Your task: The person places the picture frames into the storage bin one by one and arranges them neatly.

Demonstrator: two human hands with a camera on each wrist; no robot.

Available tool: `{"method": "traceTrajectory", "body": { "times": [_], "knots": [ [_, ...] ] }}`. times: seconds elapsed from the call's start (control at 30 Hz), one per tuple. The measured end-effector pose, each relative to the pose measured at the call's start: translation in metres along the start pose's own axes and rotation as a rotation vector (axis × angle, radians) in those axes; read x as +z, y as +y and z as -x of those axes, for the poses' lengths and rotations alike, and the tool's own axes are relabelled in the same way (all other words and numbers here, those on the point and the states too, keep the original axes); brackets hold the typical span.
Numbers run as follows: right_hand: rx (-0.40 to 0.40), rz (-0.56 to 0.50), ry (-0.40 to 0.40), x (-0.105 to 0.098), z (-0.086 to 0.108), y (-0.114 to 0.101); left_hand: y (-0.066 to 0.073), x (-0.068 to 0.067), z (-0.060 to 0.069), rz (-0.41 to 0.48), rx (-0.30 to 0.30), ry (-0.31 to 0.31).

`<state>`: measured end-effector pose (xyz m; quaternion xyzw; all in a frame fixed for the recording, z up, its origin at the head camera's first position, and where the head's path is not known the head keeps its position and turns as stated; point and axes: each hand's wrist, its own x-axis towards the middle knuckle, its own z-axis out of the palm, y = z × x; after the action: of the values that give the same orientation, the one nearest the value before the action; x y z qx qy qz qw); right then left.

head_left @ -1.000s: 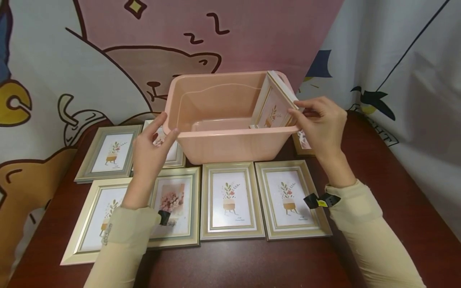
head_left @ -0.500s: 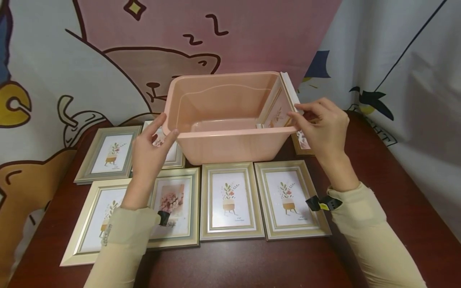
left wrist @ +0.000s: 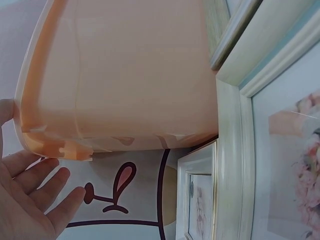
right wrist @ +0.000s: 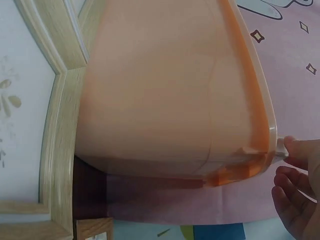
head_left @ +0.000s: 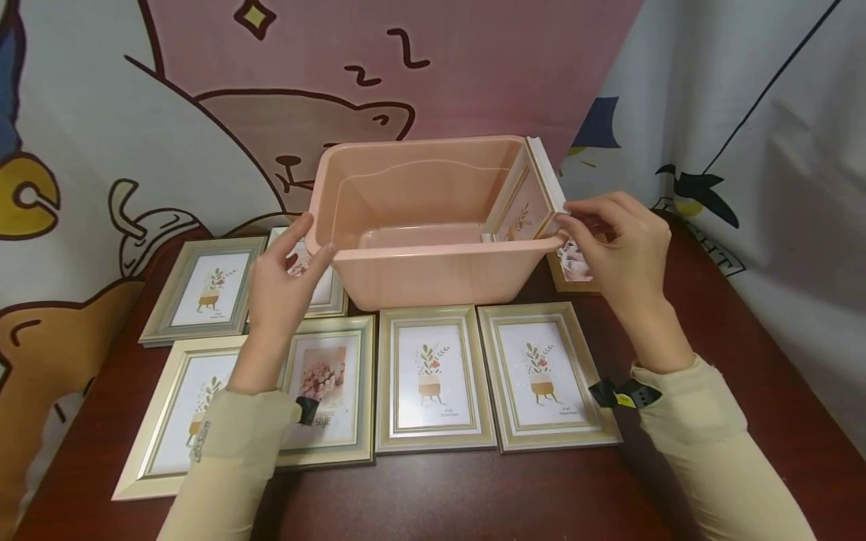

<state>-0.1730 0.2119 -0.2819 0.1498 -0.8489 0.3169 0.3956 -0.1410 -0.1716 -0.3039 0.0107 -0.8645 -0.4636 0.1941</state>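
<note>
In the head view a pink plastic bin point(head_left: 433, 278) stands on the table. Inside it, a white picture frame point(head_left: 541, 169) with a flower-vase print leans upright along the right wall. My right hand point(head_left: 622, 248) pinches the near top corner of that frame between thumb and fingers, just above the rim; in the right wrist view only a pale bit of the corner shows at the fingertips. At the bin's near left corner my left hand point(head_left: 284, 282) touches the rim, thumb and index finger on either side. Its other fingers are spread and fairly straight in the left wrist view.
Several picture frames lie flat around the bin: a row in front, including one beige frame point(head_left: 436, 443), a grey-green one point(head_left: 158, 315) at left, and a brown one point(head_left: 575, 285) partly behind my right hand. A cartoon-print curtain point(head_left: 473, 68) hangs close behind the bin.
The white frame has tipped rightward, from slanting inside the bin to lying against the right wall. My right hand has shifted slightly right along with it. My left hand stays put.
</note>
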Motion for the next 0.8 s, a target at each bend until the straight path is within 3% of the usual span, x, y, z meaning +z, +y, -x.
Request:
{"method": "traceTrajectory", "body": {
  "times": [0.33,0.8],
  "knots": [
    [0.013,0.038,-0.012,-0.01,0.01,0.011,0.001,0.0,0.0,0.009,-0.017,0.001],
    [0.089,0.107,-0.115,-0.017,0.024,0.032,-0.001,0.001,0.0,0.008,-0.005,0.012]
  ]
}}
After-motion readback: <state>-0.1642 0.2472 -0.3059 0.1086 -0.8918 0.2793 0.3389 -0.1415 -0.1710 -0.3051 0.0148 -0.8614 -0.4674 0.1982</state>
